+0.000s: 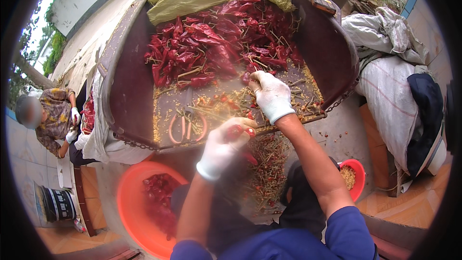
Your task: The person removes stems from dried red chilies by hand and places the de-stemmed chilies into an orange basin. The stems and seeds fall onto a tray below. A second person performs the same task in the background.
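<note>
My left hand, in a white glove, is closed around red dried chili peppers in front of the cart bed's near edge. Farther right, my right hand, gloved too, has its fingers pinched at the near side of the chili heap; a chili shows at its fingertips, though whether it is gripped is hard to tell. Red-handled scissors lie on the bed floor among yellow seeds and stems. Below my left arm stands an orange basin holding red chili pieces.
Metal cart walls and a chain bound the bed. Cut stems cover the ground below. A small red bucket holds seeds. Stuffed white sacks stand right. A co-worker sits at left. A handheld device rests on the rim.
</note>
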Demonstrator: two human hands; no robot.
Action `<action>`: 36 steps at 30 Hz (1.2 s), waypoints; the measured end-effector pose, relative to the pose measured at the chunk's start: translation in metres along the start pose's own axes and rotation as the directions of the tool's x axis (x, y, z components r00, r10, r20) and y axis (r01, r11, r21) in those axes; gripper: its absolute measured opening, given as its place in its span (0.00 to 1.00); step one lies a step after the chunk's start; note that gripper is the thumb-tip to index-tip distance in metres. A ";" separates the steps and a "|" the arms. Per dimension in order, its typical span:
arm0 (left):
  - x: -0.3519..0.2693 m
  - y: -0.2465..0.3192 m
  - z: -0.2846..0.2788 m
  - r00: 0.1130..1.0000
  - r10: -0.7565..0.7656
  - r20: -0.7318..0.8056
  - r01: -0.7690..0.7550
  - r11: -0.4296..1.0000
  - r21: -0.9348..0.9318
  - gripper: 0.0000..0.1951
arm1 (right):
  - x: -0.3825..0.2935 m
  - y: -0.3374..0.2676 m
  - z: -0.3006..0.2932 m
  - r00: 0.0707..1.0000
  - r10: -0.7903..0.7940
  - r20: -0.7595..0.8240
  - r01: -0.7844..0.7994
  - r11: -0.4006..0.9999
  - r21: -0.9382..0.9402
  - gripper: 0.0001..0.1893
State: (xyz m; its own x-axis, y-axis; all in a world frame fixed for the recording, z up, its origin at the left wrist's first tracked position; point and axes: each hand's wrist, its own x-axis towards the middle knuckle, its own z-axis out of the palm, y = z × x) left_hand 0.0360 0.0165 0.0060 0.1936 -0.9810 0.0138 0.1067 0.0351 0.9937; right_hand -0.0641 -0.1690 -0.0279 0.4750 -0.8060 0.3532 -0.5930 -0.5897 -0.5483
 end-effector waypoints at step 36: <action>-0.005 0.000 0.009 0.830 0.438 -0.346 -0.362 0.894 0.264 0.10 | -0.079 -0.057 -0.060 0.944 -0.036 0.327 -0.251 0.562 0.788 0.16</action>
State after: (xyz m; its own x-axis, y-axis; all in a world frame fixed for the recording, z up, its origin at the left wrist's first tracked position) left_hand 0.0259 0.0201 0.0069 0.5449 -0.7325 0.4081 -0.2323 0.3358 0.9128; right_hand -0.1071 -0.0748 0.0204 0.6822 -0.7235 0.1054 0.0599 -0.0884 -0.9943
